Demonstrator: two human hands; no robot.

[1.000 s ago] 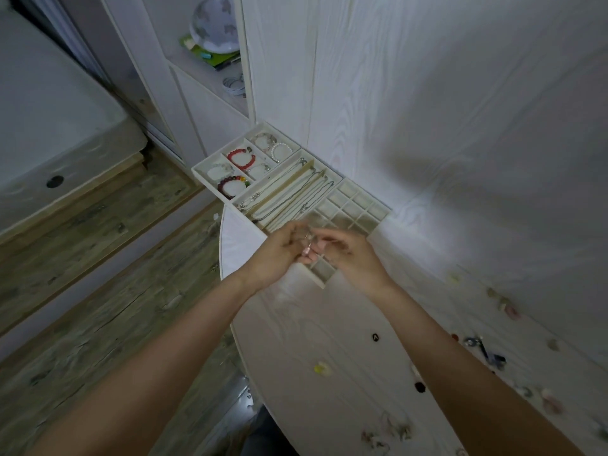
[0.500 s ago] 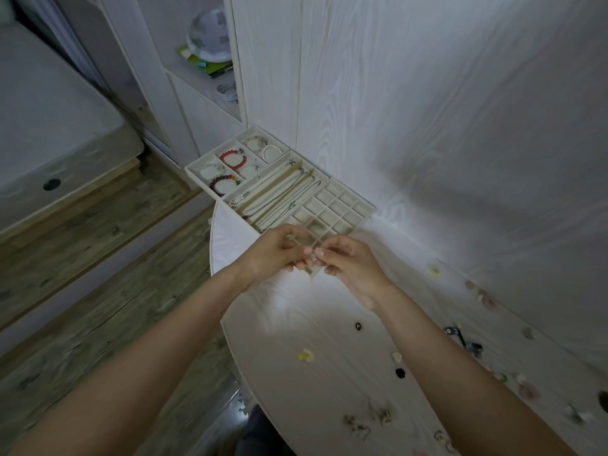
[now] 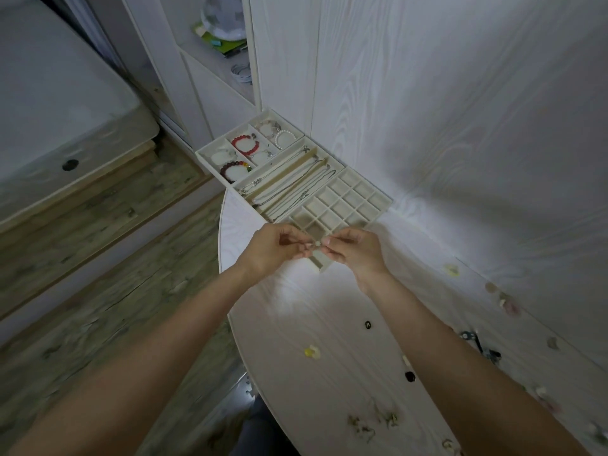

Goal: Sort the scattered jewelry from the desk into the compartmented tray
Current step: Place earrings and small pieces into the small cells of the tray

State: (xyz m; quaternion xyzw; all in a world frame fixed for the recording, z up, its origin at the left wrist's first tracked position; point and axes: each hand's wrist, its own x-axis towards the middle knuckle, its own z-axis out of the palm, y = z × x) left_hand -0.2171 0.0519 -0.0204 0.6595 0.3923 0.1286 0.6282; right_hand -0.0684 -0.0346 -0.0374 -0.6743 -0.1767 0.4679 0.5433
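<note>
A cream compartmented tray (image 3: 385, 203) stands at the desk's far corner against the wall. Its far section holds bracelets, among them a red bead one (image 3: 245, 144); the middle section holds necklaces (image 3: 292, 182); the near grid of small cells looks bare where it shows. Just over the tray's near corner, my left hand (image 3: 273, 248) and my right hand (image 3: 353, 250) meet fingertip to fingertip and pinch one small pale piece of jewelry (image 3: 317, 244) between them. Scattered pieces lie on the white desk (image 3: 296, 307): a yellow one (image 3: 312, 352), two black beads (image 3: 368, 324), earrings (image 3: 375, 421).
More small pieces lie along the wall at the right (image 3: 506, 301), with a dark metal item (image 3: 480, 343) near my right forearm. The desk's curved edge (image 3: 227, 291) drops to wooden floor at the left. A shelf unit (image 3: 227, 44) stands beyond the tray.
Both hands stay together at the tray's near corner, working the small piece between their fingertips. The view has shifted slightly; the hands have barely moved relative to the tray.
</note>
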